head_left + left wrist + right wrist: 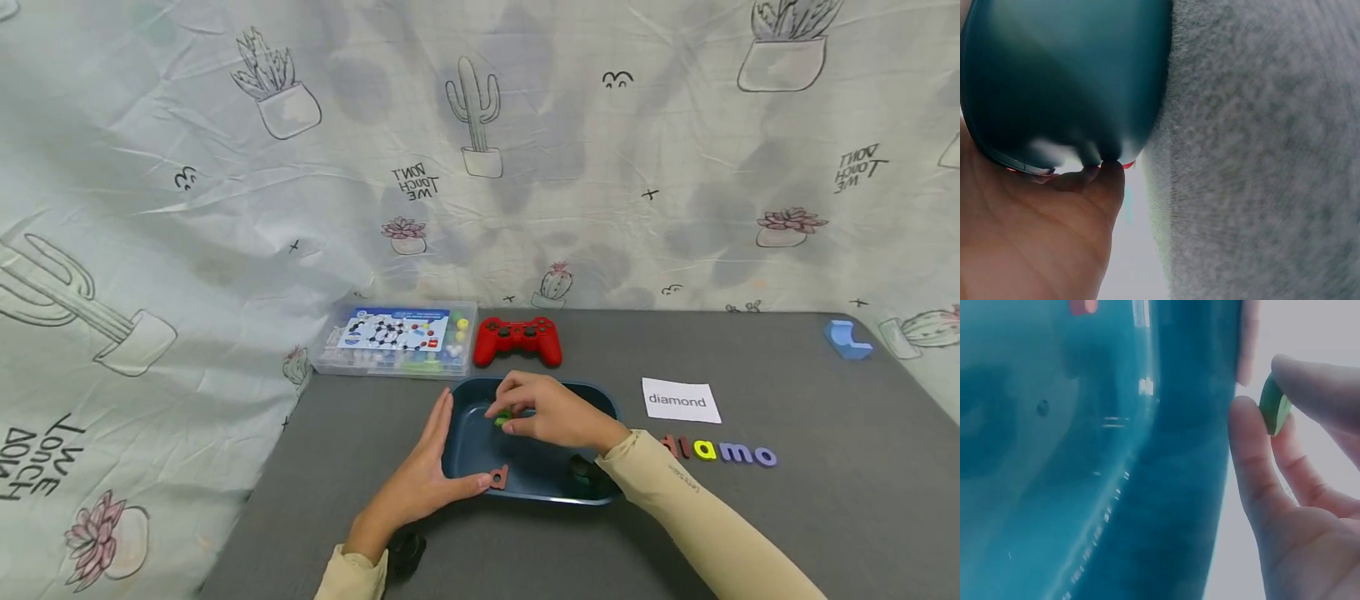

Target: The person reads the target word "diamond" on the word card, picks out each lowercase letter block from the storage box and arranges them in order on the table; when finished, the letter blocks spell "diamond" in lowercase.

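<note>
A dark blue tray (540, 457) lies in front of me. My left hand (420, 475) rests against its left end, fingers straight along the outer side and thumb spread along the near rim. Close to that thumb tip is a reddish-brown letter (498, 477) inside the tray. Over the tray's far left part, my right hand (551, 410) pinches a small green letter (1275, 406) between thumb and fingertips. Only the letter's edge shows in the right wrist view, its shape mostly hidden by the fingers.
Right of the tray, a card (681, 401) reads "diamond" above a row of coloured letters (735, 452), its left end partly behind my right sleeve. Behind the tray are a red game controller (517, 341) and a clear box (395, 339). A blue stand (848, 339) sits far right.
</note>
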Motion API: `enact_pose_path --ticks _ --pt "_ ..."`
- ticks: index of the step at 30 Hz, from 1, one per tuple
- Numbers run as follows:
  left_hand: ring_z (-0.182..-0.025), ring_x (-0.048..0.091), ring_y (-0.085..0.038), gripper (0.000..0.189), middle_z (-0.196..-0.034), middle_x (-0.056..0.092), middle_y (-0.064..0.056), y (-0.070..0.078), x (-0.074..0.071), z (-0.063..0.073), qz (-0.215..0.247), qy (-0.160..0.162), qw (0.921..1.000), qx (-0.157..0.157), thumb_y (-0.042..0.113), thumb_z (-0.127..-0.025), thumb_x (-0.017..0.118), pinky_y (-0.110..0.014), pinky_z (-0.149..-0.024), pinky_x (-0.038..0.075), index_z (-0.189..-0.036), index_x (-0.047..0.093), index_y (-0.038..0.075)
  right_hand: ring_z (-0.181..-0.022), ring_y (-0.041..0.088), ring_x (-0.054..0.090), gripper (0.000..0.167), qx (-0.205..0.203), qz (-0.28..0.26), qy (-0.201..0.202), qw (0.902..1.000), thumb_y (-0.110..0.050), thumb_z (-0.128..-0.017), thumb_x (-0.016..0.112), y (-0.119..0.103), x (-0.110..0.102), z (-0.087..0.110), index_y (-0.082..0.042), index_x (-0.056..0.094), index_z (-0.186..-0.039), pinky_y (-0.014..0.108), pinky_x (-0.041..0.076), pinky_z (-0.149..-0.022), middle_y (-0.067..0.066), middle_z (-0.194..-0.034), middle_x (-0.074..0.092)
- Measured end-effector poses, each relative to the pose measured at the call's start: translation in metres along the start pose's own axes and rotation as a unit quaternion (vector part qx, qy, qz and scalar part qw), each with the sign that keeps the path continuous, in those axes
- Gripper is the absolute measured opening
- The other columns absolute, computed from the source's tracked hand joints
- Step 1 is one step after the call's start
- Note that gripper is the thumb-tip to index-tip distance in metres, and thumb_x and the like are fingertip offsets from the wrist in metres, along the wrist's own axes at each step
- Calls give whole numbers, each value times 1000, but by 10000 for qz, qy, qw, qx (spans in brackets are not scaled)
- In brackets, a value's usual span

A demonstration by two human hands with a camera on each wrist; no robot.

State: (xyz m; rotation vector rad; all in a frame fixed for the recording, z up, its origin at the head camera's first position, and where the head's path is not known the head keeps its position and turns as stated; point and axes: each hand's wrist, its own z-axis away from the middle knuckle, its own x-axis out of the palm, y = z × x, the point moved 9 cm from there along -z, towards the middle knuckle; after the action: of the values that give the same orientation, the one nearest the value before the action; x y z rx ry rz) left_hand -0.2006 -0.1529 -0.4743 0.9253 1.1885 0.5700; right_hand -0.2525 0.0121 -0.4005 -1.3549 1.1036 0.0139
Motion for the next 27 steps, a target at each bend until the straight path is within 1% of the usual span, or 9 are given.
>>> enact_pose_path --ticks 5,7,9,12,14,17,18,22,27 --pt "-163 3 -37 125 -179 -13 2 -1 -1 -1 -49 -2 10000 21 52 -90 82 -74 -119 21 -173 -6 20 -98 16 64 17 -209 -12 266 9994 -5 -99 77 -9 -12 9 -10 83 -114 35 59 -87 -3 -116 64" --pt "-163 3 -37 125 -179 -13 2 0 -1 -1 -72 4 10000 25 52 -90 82 -74 -120 20 -173 -6 21 -100 15 64 17 -236 -88 356 9990 -5 -100 76 -10 -16 13 -12 82 -114 35 59 -89 -3 -118 66" --pt "-163 3 -36 125 -179 -12 2 0 -1 -1 -79 11 10000 16 51 -90 83 -73 -120 20 -173 -5 21 -103 16 66 19 -269 -283 422 9983 -4 -101 74 -10 -18 17 -12 80 -117 34 59 -92 -1 -120 69" --pt "-163 4 -36 126 -179 -12 1 1 -1 -1 -80 25 10000 8 51 -89 84 -73 -120 19 -173 -5 20 -103 23 70 22 -374 -701 479 9957 -1 -103 70 -10 -22 24 -7 76 -123 35 59 -94 2 -120 71" --pt "-163 4 -36 126 -179 -12 1 1 -2 -1 -71 34 10000 -1 50 -89 84 -73 -120 19 -173 -5 20 -101 30 72 24 -504 -954 503 9929 2 -104 66 -11 -23 28 -4 74 -126 36 60 -92 5 -119 72" --pt "-162 4 -36 126 -179 -12 1 1 -2 0 -68 27 10000 -17 51 -89 84 -73 -120 20 -173 -5 21 -99 38 71 25 -634 -1244 539 9887 5 -106 61 -11 -27 34 -2 74 -127 39 62 -88 8 -120 72" --pt "-162 4 -36 126 -179 -12 1 1 -2 -1 -87 20 10000 -44 52 -89 84 -73 -120 20 -173 -5 21 -99 39 71 25 -646 -1296 543 9880 6 -106 60 -11 -28 35 -2 74 -126 40 62 -88 9 -121 72" --pt "-162 6 -36 126 -179 -12 3 0 -2 -1 -139 15 9997 -192 53 -89 84 -73 -120 20 -173 -6 25 -95 42 71 25 -430 -1493 594 9861 7 -107 58 -7 -33 41 0 74 -125 43 62 -87 11 -119 73" --pt "-162 7 -38 126 -179 -12 2 -1 -1 -3 -218 21 9993 -297 54 -89 83 -74 -119 20 -173 -5 24 -94 38 72 25 -76 -1614 710 9843 5 -108 57 0 -39 51 1 73 -127 43 62 -87 12 -117 72"
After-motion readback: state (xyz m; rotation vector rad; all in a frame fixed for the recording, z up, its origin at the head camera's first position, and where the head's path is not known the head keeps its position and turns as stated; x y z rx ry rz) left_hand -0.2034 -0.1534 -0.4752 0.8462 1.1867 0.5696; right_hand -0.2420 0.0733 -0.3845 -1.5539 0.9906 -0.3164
